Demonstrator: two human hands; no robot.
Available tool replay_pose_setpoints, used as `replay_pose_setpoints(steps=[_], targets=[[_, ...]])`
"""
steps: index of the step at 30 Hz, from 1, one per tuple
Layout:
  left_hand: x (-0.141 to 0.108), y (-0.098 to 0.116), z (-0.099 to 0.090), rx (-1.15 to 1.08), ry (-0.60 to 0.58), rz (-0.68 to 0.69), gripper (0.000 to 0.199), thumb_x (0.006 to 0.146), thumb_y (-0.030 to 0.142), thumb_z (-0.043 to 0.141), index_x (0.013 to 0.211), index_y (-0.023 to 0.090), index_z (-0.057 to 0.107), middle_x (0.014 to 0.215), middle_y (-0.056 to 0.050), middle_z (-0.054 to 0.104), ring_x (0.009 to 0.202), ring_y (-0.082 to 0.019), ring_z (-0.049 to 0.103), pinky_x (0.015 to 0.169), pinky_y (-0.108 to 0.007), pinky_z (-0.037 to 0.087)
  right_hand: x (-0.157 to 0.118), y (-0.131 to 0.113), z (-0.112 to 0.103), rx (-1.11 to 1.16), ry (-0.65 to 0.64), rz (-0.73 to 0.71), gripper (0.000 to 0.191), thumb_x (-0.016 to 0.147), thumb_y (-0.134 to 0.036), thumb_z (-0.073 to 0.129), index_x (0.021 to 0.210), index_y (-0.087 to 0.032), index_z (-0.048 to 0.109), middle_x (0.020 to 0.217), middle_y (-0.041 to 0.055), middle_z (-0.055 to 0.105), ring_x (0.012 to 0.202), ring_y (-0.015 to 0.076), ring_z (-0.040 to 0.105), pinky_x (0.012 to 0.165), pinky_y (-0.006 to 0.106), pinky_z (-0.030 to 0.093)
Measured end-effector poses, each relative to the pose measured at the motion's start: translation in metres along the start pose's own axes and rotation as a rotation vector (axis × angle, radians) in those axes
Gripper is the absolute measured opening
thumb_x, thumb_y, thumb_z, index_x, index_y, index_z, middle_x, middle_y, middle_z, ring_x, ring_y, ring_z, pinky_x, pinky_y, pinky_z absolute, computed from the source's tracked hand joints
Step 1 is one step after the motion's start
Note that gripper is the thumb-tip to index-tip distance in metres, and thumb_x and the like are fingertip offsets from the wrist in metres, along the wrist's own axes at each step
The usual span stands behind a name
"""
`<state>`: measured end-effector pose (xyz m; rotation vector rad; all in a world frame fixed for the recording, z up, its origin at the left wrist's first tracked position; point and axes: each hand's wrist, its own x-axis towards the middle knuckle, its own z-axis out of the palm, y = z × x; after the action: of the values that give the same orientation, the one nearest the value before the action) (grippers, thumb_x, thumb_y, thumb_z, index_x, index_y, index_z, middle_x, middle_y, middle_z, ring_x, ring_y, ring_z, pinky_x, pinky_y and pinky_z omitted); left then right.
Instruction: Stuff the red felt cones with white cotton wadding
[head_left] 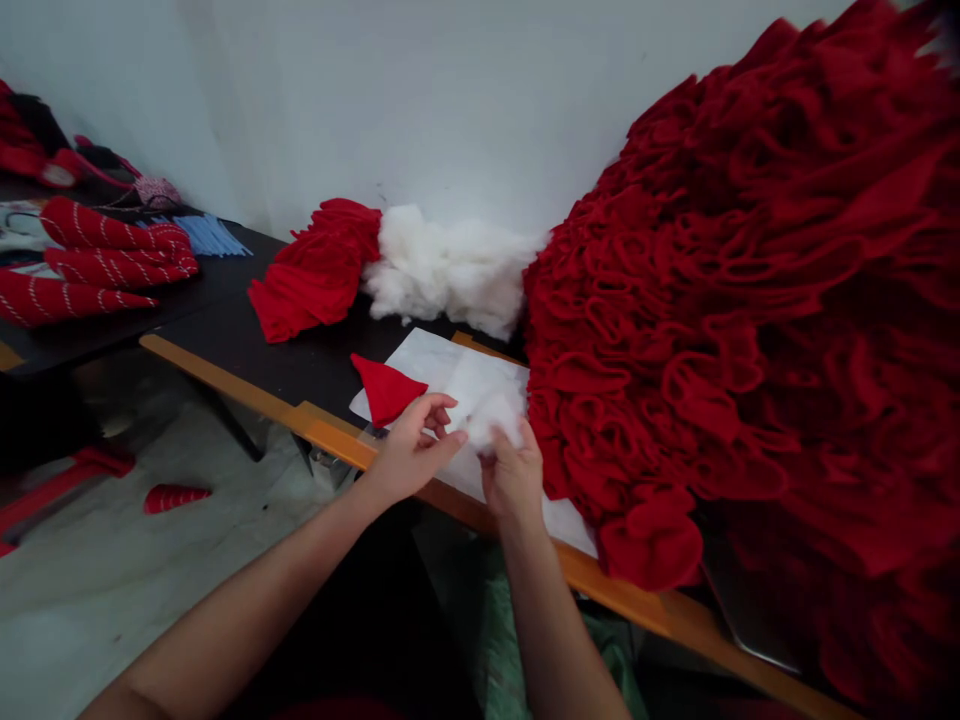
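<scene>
A tuft of white stuffing (495,410) is gripped in my right hand (516,465), above a white sheet (420,350). To its left, my left hand (416,440) has its fingers loosely bent and its thumb apart from them, with nothing visible between. The left thumb tip comes close to the tuft; whether it touches is unclear. Just beyond the left hand lies a small red cone-shaped fabric piece (386,388), partly on the sheet. A larger heap of fluffy white stuffing (450,265) sits behind, near the wall.
A tall mass of red fabric pieces (720,300) fills the right side. Folded red fabric (319,265) lies left of the stuffing heap. Red cones with white stitching (120,255) and blue strips (210,235) rest farther left. The table has a wooden edge (330,432); a red cone (176,497) lies on the floor.
</scene>
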<state>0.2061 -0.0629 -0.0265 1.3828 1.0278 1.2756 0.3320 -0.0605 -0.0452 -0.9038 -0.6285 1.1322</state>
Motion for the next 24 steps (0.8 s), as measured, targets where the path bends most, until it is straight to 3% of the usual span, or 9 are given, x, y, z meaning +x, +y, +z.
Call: replay_pose_setpoints(steps=[3, 5, 7, 11, 17, 19, 21, 23, 24], targets=[[0.004, -0.001, 0.006, -0.149, -0.05, -0.099, 0.037, 0.067, 0.031, 0.067, 0.099, 0.017, 0.056, 0.09, -0.004, 0.058, 0.077, -0.013, 0.054, 0.06, -0.021, 0.045, -0.004, 0.003, 0.003, -0.105, -0.153, 0.018, 0.032, 0.065, -0.027, 0.065, 0.096, -0.021, 0.059, 0.086, -0.0015, 0.068, 0.075, 0.0128, 0.062, 0.072, 0.027, 0.049], [0.008, -0.003, 0.009, -0.244, -0.024, -0.147, 0.033, 0.065, 0.028, 0.067, 0.094, 0.015, 0.057, 0.081, -0.002, 0.059, 0.067, -0.011, 0.053, 0.056, -0.021, 0.044, -0.005, 0.002, 0.003, -0.187, -0.237, 0.0, 0.029, 0.069, -0.027, 0.061, 0.098, -0.021, 0.062, 0.089, -0.0006, 0.067, 0.078, 0.0127, 0.061, 0.075, 0.026, 0.048], [0.011, -0.006, 0.01, -0.263, 0.015, -0.178, 0.025, 0.062, 0.023, 0.064, 0.085, 0.014, 0.058, 0.07, 0.001, 0.058, 0.057, -0.009, 0.049, 0.051, -0.019, 0.041, -0.005, 0.0, 0.001, -0.295, -0.256, -0.026, 0.028, 0.07, -0.024, 0.057, 0.097, -0.02, 0.063, 0.079, -0.0025, 0.066, 0.068, 0.0111, 0.058, 0.066, 0.024, 0.047], [0.014, -0.016, 0.006, -0.114, 0.044, -0.165, 0.015, 0.064, 0.022, 0.06, 0.077, 0.015, 0.059, 0.055, 0.005, 0.052, 0.046, -0.007, 0.042, 0.044, -0.018, 0.033, 0.0, -0.003, -0.005, -0.491, -0.137, -0.054, 0.023, 0.067, -0.023, 0.055, 0.088, -0.017, 0.062, 0.054, -0.0068, 0.055, 0.047, 0.0091, 0.044, 0.044, 0.02, 0.035], [0.018, -0.02, -0.007, -0.05, 0.073, -0.155, 0.015, 0.067, 0.027, 0.06, 0.075, 0.015, 0.059, 0.051, 0.006, 0.046, 0.044, -0.007, 0.039, 0.042, -0.018, 0.029, 0.014, -0.003, -0.017, -0.215, 0.023, -0.093, 0.021, 0.062, -0.032, 0.065, 0.076, -0.018, 0.059, 0.058, -0.0064, 0.056, 0.053, 0.0087, 0.049, 0.055, 0.023, 0.042], [0.02, -0.018, -0.008, -0.042, 0.031, -0.187, 0.015, 0.067, 0.026, 0.059, 0.077, 0.015, 0.059, 0.053, 0.005, 0.048, 0.046, -0.008, 0.042, 0.044, -0.019, 0.032, 0.014, -0.005, -0.017, -0.112, -0.04, -0.068, 0.026, 0.06, -0.033, 0.069, 0.078, -0.019, 0.059, 0.068, -0.0034, 0.062, 0.062, 0.0108, 0.056, 0.065, 0.027, 0.046], [0.02, -0.017, -0.004, -0.012, -0.015, -0.175, 0.018, 0.066, 0.021, 0.058, 0.084, 0.016, 0.058, 0.06, 0.003, 0.054, 0.051, -0.01, 0.047, 0.048, -0.02, 0.037, 0.01, -0.005, -0.013, -0.082, -0.198, -0.022, 0.031, 0.062, -0.034, 0.07, 0.088, -0.02, 0.06, 0.084, 0.0002, 0.066, 0.075, 0.0137, 0.06, 0.075, 0.03, 0.047], [0.015, -0.016, 0.006, 0.072, -0.001, -0.093, 0.024, 0.064, 0.014, 0.057, 0.088, 0.017, 0.057, 0.071, 0.001, 0.058, 0.062, -0.013, 0.053, 0.056, -0.022, 0.042, 0.003, -0.002, -0.007, -0.117, -0.316, -0.004, 0.031, 0.066, -0.033, 0.068, 0.094, -0.021, 0.06, 0.09, 0.0005, 0.066, 0.079, 0.0137, 0.059, 0.076, 0.029, 0.047], [0.012, -0.016, 0.013, 0.142, 0.027, -0.054, 0.024, 0.063, 0.012, 0.057, 0.086, 0.018, 0.057, 0.074, 0.0, 0.059, 0.067, -0.014, 0.054, 0.06, -0.024, 0.043, 0.001, 0.001, -0.003, -0.143, -0.307, -0.016, 0.03, 0.068, -0.032, 0.066, 0.095, -0.022, 0.059, 0.087, -0.0005, 0.065, 0.077, 0.0127, 0.059, 0.074, 0.027, 0.047]])
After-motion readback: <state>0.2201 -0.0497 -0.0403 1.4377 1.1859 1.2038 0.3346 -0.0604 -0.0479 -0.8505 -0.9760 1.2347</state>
